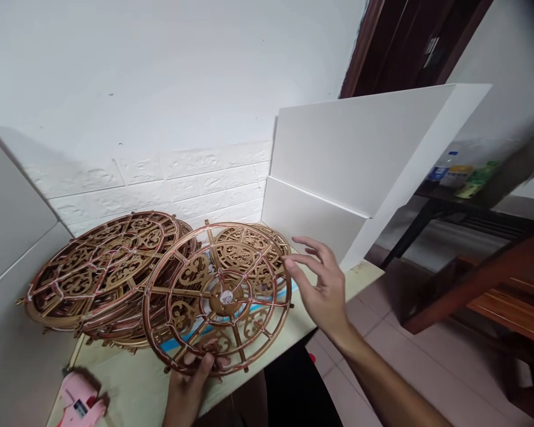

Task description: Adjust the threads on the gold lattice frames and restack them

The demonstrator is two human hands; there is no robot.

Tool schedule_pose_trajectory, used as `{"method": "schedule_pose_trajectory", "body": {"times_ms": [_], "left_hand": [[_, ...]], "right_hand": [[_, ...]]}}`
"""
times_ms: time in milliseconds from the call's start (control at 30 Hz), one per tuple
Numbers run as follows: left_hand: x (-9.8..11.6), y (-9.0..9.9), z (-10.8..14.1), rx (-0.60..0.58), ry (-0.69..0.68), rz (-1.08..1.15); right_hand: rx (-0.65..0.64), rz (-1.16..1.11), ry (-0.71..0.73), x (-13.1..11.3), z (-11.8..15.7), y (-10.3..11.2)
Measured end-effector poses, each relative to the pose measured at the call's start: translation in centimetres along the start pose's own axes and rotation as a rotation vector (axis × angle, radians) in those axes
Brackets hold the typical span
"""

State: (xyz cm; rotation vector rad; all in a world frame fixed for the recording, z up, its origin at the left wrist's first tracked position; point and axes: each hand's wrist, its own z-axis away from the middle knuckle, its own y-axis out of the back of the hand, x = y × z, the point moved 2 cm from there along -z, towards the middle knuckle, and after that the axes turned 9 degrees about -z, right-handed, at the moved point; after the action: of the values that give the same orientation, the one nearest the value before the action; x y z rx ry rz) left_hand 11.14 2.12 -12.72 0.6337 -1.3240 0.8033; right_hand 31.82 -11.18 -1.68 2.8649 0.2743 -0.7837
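Observation:
A round gold-brown openwork frame [235,337] is held tilted above the table's front edge. My left hand [191,385] grips its lower rim, thumb on the near side and fingers behind. Beside the right rim, my right hand [323,284] is raised with its fingers apart and nothing between them; whether a fingertip touches the rim is unclear. Similar round frames lie in a tall stack [111,261] to the left. Behind the held frame, more patterned round pieces [244,249] rest on the table.
A pink glue gun [79,400] lies at the front left of the pale table [129,379]. White panels [333,154] stand at the right, a grey panel [13,237] at the left. Wooden furniture [507,296] and a shelf with bottles [440,169] are farther right.

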Motion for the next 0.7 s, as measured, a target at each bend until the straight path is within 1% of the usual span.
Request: {"method": "schedule_pose_trajectory", "body": {"times_ms": [100, 167, 233, 367, 467, 567, 700], "left_hand": [[0.0, 0.1, 0.0, 0.004, -0.01, -0.003], [-0.1, 0.1, 0.0, 0.003, -0.019, -0.006], [-0.1, 0.1, 0.0, -0.001, -0.029, -0.008], [-0.2, 0.0, 0.0, -0.016, -0.036, -0.011], [-0.3, 0.0, 0.1, -0.027, -0.031, -0.014], [-0.4, 0.1, 0.1, -0.028, -0.014, -0.02], [-0.5, 0.1, 0.1, -0.014, -0.005, -0.016]], "right_hand": [[-0.002, 0.069, 0.123, -1.3, -0.6, -1.4], [0.01, 0.087, 0.157, -1.8, -0.9, -2.0], [0.013, 0.095, 0.159, -1.9, -1.1, -2.6], [-0.017, 0.09, 0.076, -1.7, -1.5, -3.4], [-0.035, 0.024, -0.004, -1.2, -1.6, -3.7], [-0.02, -0.073, -0.07, -0.9, -1.5, -3.8], [-0.004, -0.125, -0.119, -0.9, -1.6, -3.6]]}}
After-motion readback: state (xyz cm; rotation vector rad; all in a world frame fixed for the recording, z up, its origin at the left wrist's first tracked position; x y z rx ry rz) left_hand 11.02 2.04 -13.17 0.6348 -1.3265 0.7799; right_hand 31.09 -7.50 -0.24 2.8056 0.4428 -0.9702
